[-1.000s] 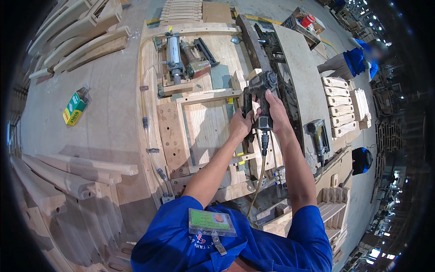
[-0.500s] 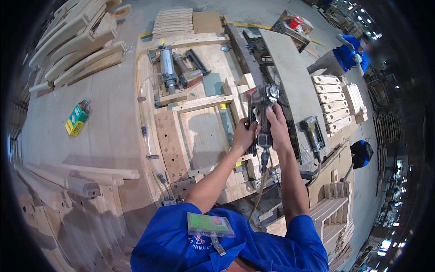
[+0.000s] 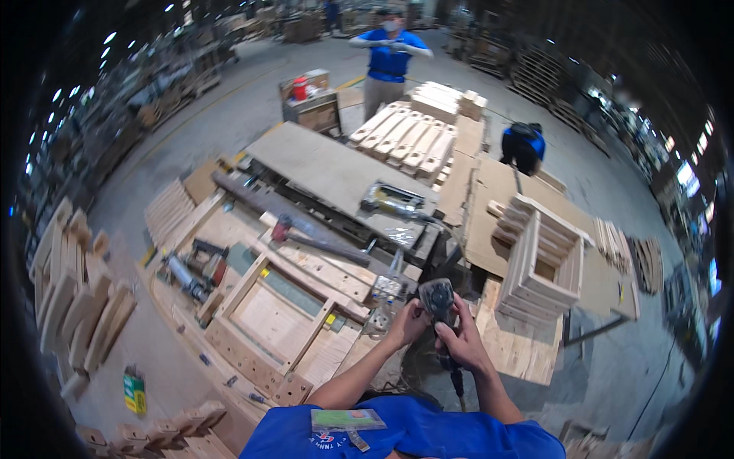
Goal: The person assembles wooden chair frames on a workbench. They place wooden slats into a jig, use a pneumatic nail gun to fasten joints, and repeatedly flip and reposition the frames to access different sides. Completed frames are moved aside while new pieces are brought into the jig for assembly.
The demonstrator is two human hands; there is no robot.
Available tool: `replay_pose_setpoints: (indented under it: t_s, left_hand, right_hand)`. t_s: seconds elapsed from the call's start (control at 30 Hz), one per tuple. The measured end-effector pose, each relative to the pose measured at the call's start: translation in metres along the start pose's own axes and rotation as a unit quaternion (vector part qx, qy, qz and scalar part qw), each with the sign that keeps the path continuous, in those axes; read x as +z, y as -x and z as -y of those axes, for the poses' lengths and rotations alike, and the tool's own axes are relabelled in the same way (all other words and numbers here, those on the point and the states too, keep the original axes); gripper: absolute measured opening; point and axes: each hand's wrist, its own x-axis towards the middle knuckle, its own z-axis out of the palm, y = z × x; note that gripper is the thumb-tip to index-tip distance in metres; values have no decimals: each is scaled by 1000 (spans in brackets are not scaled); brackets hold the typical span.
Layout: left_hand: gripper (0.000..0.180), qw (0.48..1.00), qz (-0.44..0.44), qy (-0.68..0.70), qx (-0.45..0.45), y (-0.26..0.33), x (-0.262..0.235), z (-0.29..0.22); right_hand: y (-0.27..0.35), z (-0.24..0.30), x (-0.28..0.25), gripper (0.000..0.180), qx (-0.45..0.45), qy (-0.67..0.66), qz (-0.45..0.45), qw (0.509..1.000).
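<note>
1. in the head view, i see the worker in front of me with a dark nail gun (image 3: 437,298) between both hands, in front of the blue shirt (image 3: 417,424) and just right of the workbench's (image 3: 348,353) near end.
2. the right hand (image 3: 465,346) is wrapped round the gun's handle, thumb across it; a hose (image 3: 460,385) runs down from its lower end.
3. the left hand (image 3: 407,325) has its fingers curled close by the gun's left side; i can't tell whether they grasp it.
4. on the bench over to the left lies a pale wooden frame (image 3: 233,300), with a red-headed hammer (image 3: 325,246) beyond it.
5. a second nail gun (image 3: 394,200) lies on a grey board (image 3: 321,164) past the hammer.
6. to the right, a slatted wooden assembly (image 3: 527,268) stands near a brown board (image 3: 485,203).
7. further back, a co-worker (image 3: 388,61) in blue stands behind stacked slats (image 3: 405,138).
</note>
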Motion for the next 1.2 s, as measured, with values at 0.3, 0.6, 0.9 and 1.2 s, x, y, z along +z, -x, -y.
replay_pose_setpoints:
  t_s: [0.3, 0.6, 0.9, 1.2]
  left_hand:
    - [45, 912, 288, -293, -17, 96, 110, -24]
    - [52, 692, 514, -506, -12, 208, 203, 3]
    - [43, 703, 531, -474, -3, 229, 281, 16]
    - [47, 709, 460, -534, -18, 198, 256, -6]
  right_hand:
    - [252, -98, -98, 80, 80, 143, -283, 945]
    - [497, -205, -89, 86, 396, 78, -572, 714]
    - [688, -212, -106, 95, 530, 32, -644, 551]
    - [732, -294, -184, 76, 607, 77, -598, 518]
